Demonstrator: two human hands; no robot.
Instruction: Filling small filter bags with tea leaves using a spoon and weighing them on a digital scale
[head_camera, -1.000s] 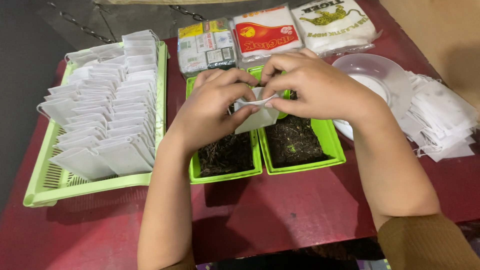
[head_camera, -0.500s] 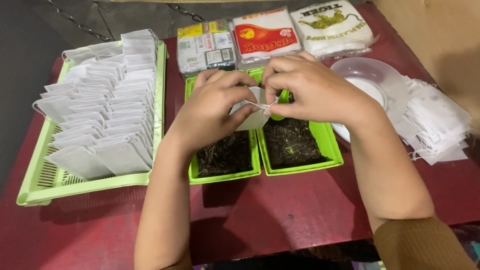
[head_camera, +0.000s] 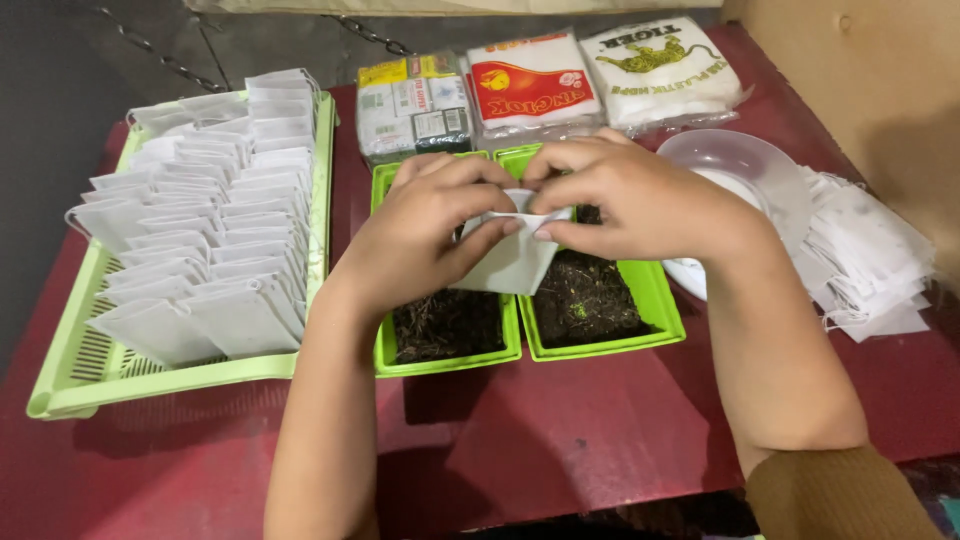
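Observation:
My left hand (head_camera: 425, 235) and my right hand (head_camera: 630, 200) both pinch the top of a small white filter pouch (head_camera: 510, 262) and hold it above two green tubs. The left green tub (head_camera: 450, 355) and the right green tub (head_camera: 640, 340) each hold dark loose leaf material. The pouch hangs between them over the shared rims. My fingertips meet at the pouch's mouth, so whether it is open is hidden.
A light green slatted tray (head_camera: 70, 380) at the left carries several rows of filled white pouches (head_camera: 200, 250). Three wrapped packages (head_camera: 530, 80) lie at the back. A clear plastic bowl (head_camera: 750, 165) and a heap of flat white pouches (head_camera: 870, 260) sit at the right on the red table (head_camera: 560, 440).
Both hands stay together on the pouch over the tubs. The pouch now hangs lower and more of it shows below my fingers.

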